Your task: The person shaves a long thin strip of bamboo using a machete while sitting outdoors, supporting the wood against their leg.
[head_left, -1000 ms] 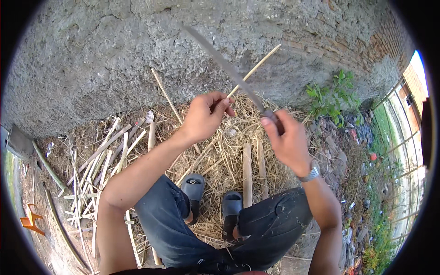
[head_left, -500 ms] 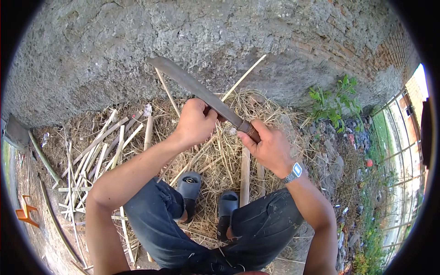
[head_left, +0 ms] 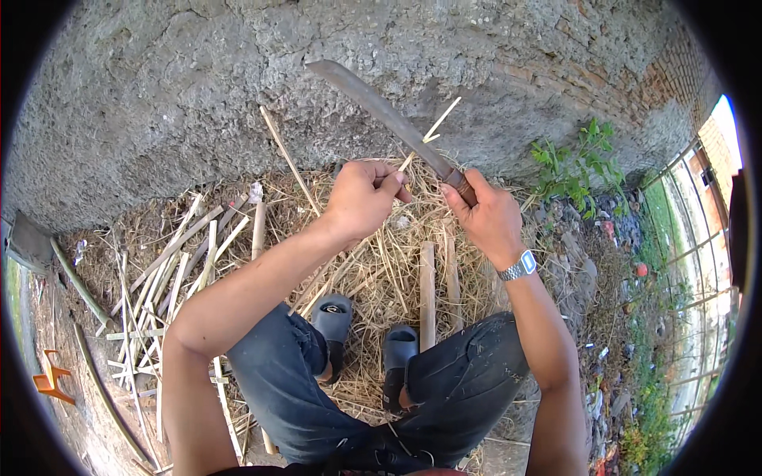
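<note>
In my right hand (head_left: 490, 222) is the brown handle of a long machete (head_left: 373, 103), its dark blade slanting up and left toward the wall. My left hand (head_left: 361, 198) pinches a thin pale wooden strip (head_left: 443, 117) between thumb and fingers. The blade crosses the strip beyond my left fingertips, and a small sliver (head_left: 431, 139) sticks out beside that crossing. Another thin stick (head_left: 290, 159) slants up behind my left wrist; its lower end is hidden.
A rough grey wall (head_left: 222, 95) rises ahead. Straw and shavings (head_left: 381, 270) cover the ground around my sandals (head_left: 332, 317). Split sticks (head_left: 171, 270) lie piled at left, near an orange plastic chair (head_left: 52, 377). Two wooden slats (head_left: 428, 293) lie between my feet. A leafy plant (head_left: 583, 166) grows at right.
My right hand has moved up and right with the machete, whose blade now crosses the strip farther out. My left hand has shifted slightly right. A sliver now stands out from the strip.
</note>
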Demonstrator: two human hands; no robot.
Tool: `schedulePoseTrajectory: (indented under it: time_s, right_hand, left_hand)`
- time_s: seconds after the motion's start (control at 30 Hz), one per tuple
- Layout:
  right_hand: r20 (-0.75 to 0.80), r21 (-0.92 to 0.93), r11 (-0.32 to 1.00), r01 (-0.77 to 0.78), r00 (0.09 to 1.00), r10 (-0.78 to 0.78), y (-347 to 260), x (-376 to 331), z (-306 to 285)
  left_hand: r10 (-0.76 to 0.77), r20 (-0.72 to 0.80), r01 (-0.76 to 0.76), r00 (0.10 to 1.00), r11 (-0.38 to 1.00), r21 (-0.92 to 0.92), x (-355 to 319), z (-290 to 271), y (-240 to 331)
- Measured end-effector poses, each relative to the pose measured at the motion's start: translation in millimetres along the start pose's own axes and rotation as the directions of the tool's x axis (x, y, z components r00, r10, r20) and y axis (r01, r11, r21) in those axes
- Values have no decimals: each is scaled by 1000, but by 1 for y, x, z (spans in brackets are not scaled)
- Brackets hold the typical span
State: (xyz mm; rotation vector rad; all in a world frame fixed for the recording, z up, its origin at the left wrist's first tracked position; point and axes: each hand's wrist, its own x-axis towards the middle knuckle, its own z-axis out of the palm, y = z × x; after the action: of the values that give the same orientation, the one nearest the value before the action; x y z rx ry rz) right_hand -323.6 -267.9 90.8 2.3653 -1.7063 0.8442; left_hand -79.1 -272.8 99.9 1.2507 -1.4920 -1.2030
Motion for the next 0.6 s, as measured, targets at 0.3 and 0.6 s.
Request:
schedulePoseTrajectory:
  time_s: [0.3,0.6]
  right_hand:
    - [-288,60,932,-359,887,360,137,-10,-6]
    - [-217,374,920,-114,954,206,50,-39,-10]
  left_hand:
    - [90,64,-92,994,995,40,-48,-31,23]
    - [-164,166,211,972,924,-320,-20,-45,13]
